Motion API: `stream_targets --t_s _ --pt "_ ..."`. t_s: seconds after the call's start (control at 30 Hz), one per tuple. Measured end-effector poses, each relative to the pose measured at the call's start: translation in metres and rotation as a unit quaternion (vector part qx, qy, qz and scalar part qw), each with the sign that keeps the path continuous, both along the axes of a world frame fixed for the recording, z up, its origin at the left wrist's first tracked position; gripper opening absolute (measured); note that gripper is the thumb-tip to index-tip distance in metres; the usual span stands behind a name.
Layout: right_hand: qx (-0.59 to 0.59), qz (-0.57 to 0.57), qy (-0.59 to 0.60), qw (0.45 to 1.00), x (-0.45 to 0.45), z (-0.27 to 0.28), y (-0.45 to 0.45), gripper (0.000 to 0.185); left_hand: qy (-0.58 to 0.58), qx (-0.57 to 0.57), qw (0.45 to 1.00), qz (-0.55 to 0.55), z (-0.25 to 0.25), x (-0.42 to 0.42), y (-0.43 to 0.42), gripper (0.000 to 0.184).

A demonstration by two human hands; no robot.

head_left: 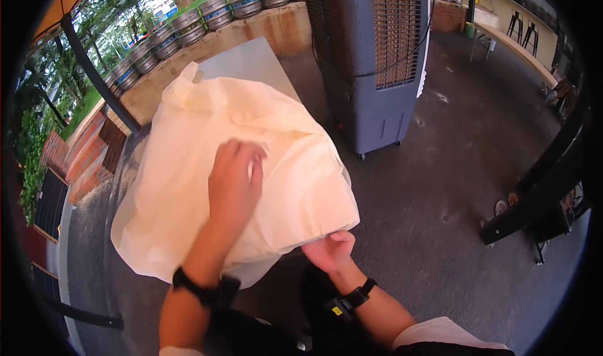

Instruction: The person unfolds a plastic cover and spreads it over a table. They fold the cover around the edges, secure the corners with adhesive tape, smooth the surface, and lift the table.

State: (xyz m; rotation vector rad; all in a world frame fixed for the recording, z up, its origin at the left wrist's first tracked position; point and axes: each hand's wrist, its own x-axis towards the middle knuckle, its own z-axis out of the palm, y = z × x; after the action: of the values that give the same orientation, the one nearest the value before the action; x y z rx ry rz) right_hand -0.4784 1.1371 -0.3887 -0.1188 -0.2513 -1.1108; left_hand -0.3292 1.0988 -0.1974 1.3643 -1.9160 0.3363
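A cream tablecloth lies wrinkled over a table, covering most of its top and hanging past the near edge. My left hand is over the middle of the cloth, slightly blurred, its fingers loosely bent and the thumb apart from them. I see nothing held in it. At the near right corner, my right hand grips the cloth's edge, the thumb towards the corner and the other fingers partly hidden beneath. The bare grey tabletop shows at the far end, where the cloth is bunched up.
A tall grey air cooler on casters stands just beyond the table to the right. Several metal kegs line a low wall behind. Brick steps are at the left. A dark post base and a long bench are on the right.
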Motion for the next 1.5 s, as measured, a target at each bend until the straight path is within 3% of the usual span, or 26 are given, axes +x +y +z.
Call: stream_targets --t_s 0.17,0.2,0.33,0.43,0.47,0.57,0.6,0.7,0.9,0.93,1.1,1.23,1.43,1.5 --pt "0.025 0.020 0.152 0.988 -0.030 -0.001 0.034 0.046 0.111 0.054 0.985 -0.121 -0.049 -0.047 0.122 0.024" --pt "-0.011 -0.011 0.290 0.957 -0.041 0.011 0.046 0.038 0.127 0.067 0.981 -0.134 -0.070 -0.053 0.133 0.026" --pt "-0.138 -0.028 0.497 0.856 -0.085 0.018 0.069 0.028 0.176 0.081 0.972 -0.136 -0.131 -0.071 0.144 0.027" --pt "-0.137 -0.058 0.593 0.791 -0.085 0.033 0.069 0.017 0.202 0.074 0.968 -0.127 -0.144 -0.081 0.138 0.026" --pt "-0.112 -0.068 0.591 0.796 -0.085 0.036 0.066 0.009 0.201 0.078 0.966 -0.142 -0.148 -0.079 0.137 0.029" --pt "-0.109 -0.093 0.615 0.775 -0.090 0.030 0.061 0.009 0.346 0.082 0.931 -0.080 -0.159 -0.091 0.141 0.032" --pt "-0.115 -0.110 0.621 0.767 -0.090 0.030 0.060 0.008 0.496 0.130 0.851 -0.113 -0.170 -0.099 0.142 0.034" --pt "-0.151 -0.100 0.657 0.731 -0.090 0.028 0.060 0.009 0.611 0.245 0.744 -0.115 -0.175 -0.098 0.132 0.040" --pt "-0.183 -0.063 0.709 0.679 -0.092 0.037 0.053 0.010 0.462 0.223 0.855 -0.067 -0.176 -0.093 0.112 0.022" --pt "-0.179 -0.063 0.697 0.692 -0.091 0.037 0.048 0.010 0.438 0.206 0.873 -0.063 -0.174 -0.093 0.109 0.020" --pt "-0.168 -0.046 0.651 0.739 -0.090 0.033 0.035 0.010 0.449 0.237 0.859 -0.071 -0.178 -0.089 0.099 0.018" --pt "-0.180 -0.073 0.654 0.731 -0.086 0.037 0.036 0.009 0.455 0.249 0.854 -0.044 -0.185 -0.087 0.095 0.015" --pt "-0.185 -0.126 0.636 0.738 -0.080 0.036 0.033 0.011 0.521 0.274 0.807 -0.048 -0.186 -0.090 0.087 0.015" --pt "-0.194 -0.145 0.640 0.729 -0.079 0.036 0.033 0.012 0.579 0.275 0.764 -0.074 -0.183 -0.093 0.087 0.016"
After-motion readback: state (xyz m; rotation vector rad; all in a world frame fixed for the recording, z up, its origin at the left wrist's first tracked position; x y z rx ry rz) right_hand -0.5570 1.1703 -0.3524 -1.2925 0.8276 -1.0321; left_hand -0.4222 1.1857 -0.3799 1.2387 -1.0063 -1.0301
